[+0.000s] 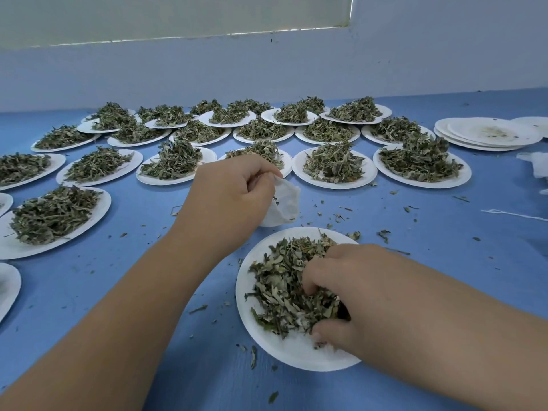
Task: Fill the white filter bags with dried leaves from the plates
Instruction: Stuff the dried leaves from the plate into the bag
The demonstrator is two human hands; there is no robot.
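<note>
Left hand (228,194) is out over the middle of the tabletop (142,292), its grip pinching the rim of a white bag (283,203) between thumb and fingertips. The bag hangs just right of and below those fingers, its bottom touching the blue surface and its mouth crumpled up against them.

Right hand (350,289) is down in the plate (296,353) closest to the near edge. Its fingers are curled into the leaves (275,289) with the thumb tucked in on the near side, so that grip is closed around a clump.

The bag sits just beyond the plate's far rim, close to it; whether they touch I cannot tell. The two hands are apart, with the bag between them. The pile is heaped toward the plate's left and centre, with bare white showing at the near rim.

Crumbs (335,216) of leaf are scattered over the tabletop around the plate. Toward the far edge there are rows of full plates (335,166), each heaped, some rims overlapping. Near the far right corner sits a stack of empty plates (489,133), dust on the top one. By the right edge lies a crumple of white cloth (533,164), and a white string (516,214) lies flat, nearer to us.
</note>
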